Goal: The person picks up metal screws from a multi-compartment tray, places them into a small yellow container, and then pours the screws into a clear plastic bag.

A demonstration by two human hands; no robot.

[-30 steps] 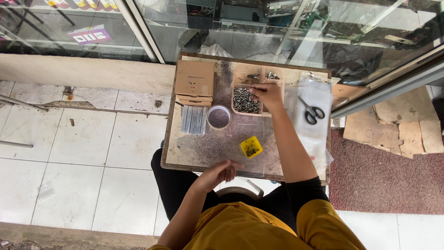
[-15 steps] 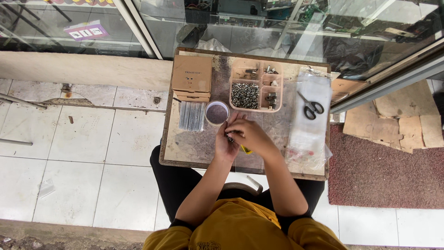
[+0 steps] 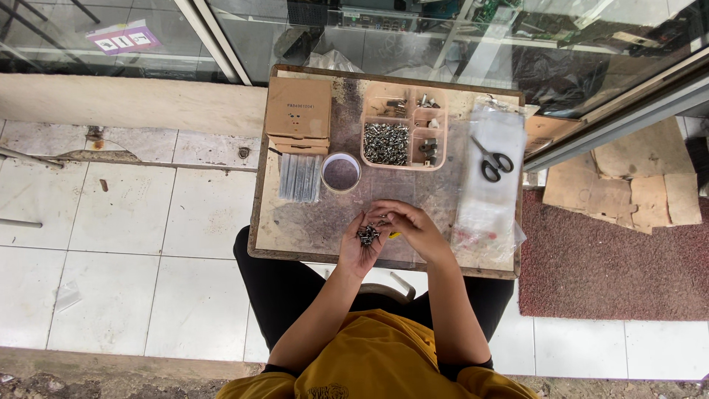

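Screws (image 3: pixel 367 235), a small dark cluster too fine to count, lie in the cupped palm of the left hand (image 3: pixel 363 242), which is held open and upturned over the near edge of the surface (image 3: pixel 295 229). Right hand (image 3: pixel 410 225) sits just beside it, fingertips pinched together at the cluster; whether they grip a single screw cannot be told.

Items on the surface, counted:
- One pink compartment tray (image 3: pixel 404 128) at the far centre; its large compartment holds a heap of silvery screws, and the smaller ones hold a few mixed parts.
- One round white cup (image 3: pixel 341 172), just left of the tray.
- One bundle of clear slim bags (image 3: pixel 299 178), touching the cup's left side.
- One stack of brown cardboard boxes (image 3: pixel 298 114) at the far left corner.
- One pair of black-handled scissors (image 3: pixel 492 160), resting on clear plastic bags (image 3: pixel 487 207) along the right side.
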